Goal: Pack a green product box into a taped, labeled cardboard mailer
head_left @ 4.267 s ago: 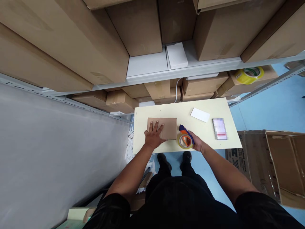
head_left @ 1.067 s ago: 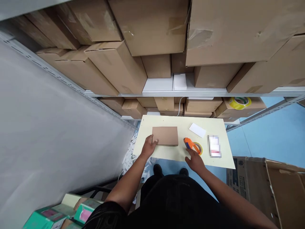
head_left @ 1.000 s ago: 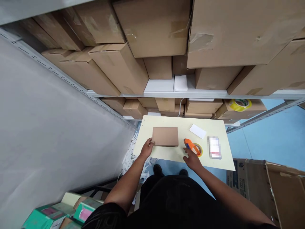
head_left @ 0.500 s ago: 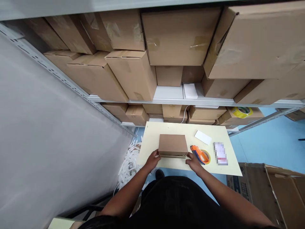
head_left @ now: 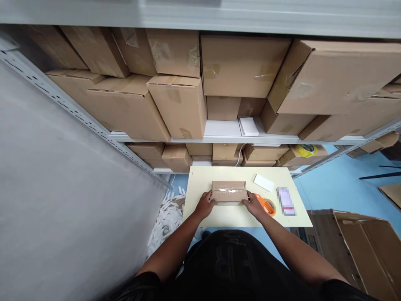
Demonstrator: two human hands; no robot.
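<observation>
Between my two hands is a small brown cardboard box (head_left: 229, 193), with a strip of shiny clear tape along its upper face. My left hand (head_left: 205, 204) grips the box's left end, and my right hand (head_left: 253, 205) grips the right end. Fingers lie on the far side of each end and the thumbs are on the near side. An orange tape dispenser (head_left: 262, 202) lies just right of my right hand, partly hidden by it, with a yellow-edged tape roll (head_left: 270, 206) on it. The pale yellow tabletop (head_left: 200, 217) is under the box.
A white rectangular piece (head_left: 263, 182) and a blurred-out flat item (head_left: 286, 201) lie on the table's right. Shelves of cardboard boxes (head_left: 178, 106) rise behind. White paper strips (head_left: 161, 225) cover the floor at left; a large open carton (head_left: 360, 242) stands at right.
The box has turned so its taped face now shows, where a plain brown face was before. Both hands have stayed at its ends, and the head view has shifted slightly.
</observation>
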